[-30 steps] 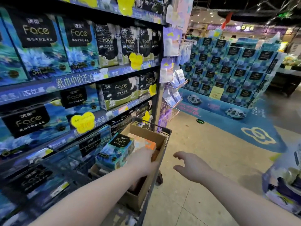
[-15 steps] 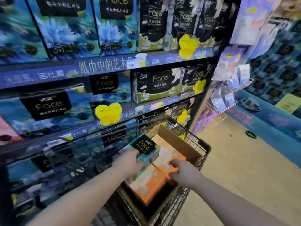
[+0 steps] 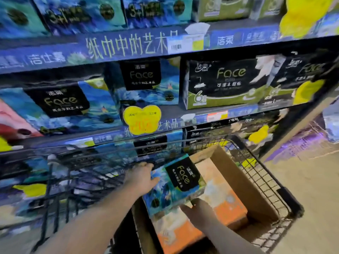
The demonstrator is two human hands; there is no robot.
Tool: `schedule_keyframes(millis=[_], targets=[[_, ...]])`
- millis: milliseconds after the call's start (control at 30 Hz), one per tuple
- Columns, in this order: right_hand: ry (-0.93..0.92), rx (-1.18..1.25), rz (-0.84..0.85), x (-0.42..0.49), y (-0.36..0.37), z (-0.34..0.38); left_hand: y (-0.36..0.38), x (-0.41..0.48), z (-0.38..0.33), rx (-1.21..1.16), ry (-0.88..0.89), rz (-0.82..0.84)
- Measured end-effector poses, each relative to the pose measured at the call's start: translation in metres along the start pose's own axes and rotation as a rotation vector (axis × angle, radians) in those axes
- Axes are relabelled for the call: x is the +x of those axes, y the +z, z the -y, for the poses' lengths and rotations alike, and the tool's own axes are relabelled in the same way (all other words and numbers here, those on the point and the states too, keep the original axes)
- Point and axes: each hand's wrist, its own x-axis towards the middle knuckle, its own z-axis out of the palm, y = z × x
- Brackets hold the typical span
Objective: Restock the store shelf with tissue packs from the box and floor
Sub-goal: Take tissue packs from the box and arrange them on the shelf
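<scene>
A blue tissue pack (image 3: 174, 187) with a black "Face" label sits tilted over the open cardboard box (image 3: 244, 182) in the wire cart (image 3: 271, 187). My left hand (image 3: 142, 177) grips the pack's left end. My right hand (image 3: 197, 210) holds it from below at the near right corner. Orange and white packs (image 3: 227, 208) lie in the box beneath it. The store shelf (image 3: 139, 43) in front carries rows of blue and black "Face" packs (image 3: 218, 83).
Yellow price tags (image 3: 141, 119) hang on the shelf edges. A pink pack (image 3: 12, 121) shows at the far left. The cart stands close against the lower shelves. Bare beige floor (image 3: 311, 180) lies to the right of the cart.
The view has moved closer and lower toward the cart. My right hand has come in from the open floor side and gone under the blue pack, which now sits higher out of the box.
</scene>
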Motion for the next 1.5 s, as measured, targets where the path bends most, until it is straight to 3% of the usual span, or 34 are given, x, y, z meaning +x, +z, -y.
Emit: schedule_keyframes(millis=[367, 567, 700, 967, 1267, 1500], targets=[[0.202, 0.512, -0.016, 0.068, 0.029, 0.003, 0.052, 0.084, -0.011, -0.211, -0.115, 0.180], [0.230, 0.757, -0.074, 0.075, 0.042, 0.001, 0.056, 0.081, -0.007, -0.289, -0.130, 0.145], [0.160, 0.606, -0.108, 0.049, 0.026, 0.001, 0.049, 0.045, -0.010, -0.347, -0.165, 0.093], [-0.096, 0.385, -0.165, -0.004, -0.042, 0.031, 0.003, -0.038, -0.018, -0.667, -0.199, -0.184], [-0.481, 0.219, -0.181, -0.059, -0.084, 0.111, -0.065, -0.124, -0.001, -0.837, -0.381, -0.551], [-0.730, 0.123, -0.128, -0.129, -0.072, 0.189, -0.097, -0.207, 0.048, -0.883, -0.478, -0.812]])
